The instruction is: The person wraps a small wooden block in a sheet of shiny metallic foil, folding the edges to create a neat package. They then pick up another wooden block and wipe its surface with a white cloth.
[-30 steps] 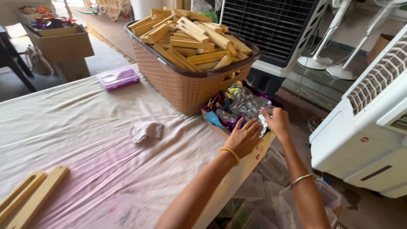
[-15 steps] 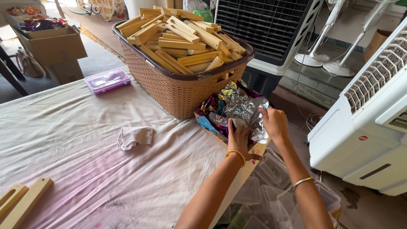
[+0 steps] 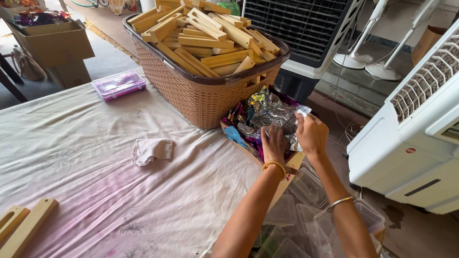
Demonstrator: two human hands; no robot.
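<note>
A crumpled pale cloth [image 3: 152, 150] lies on the sheet-covered table, left of the brown woven plastic basket [image 3: 201, 98] heaped with wooden blocks. Just right of the basket, a box of shiny crinkled foil wrappers [image 3: 260, 117] sits at the table edge. The left hand [image 3: 273, 145] and right hand [image 3: 311, 135] pinch a silver foil piece [image 3: 287, 119] together above it.

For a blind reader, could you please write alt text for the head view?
Both hands, left hand and right hand, grasp shiny foil wrappers in a box at the cloth-covered table edge, beside a woven basket heaped with wooden pieces.
</note>
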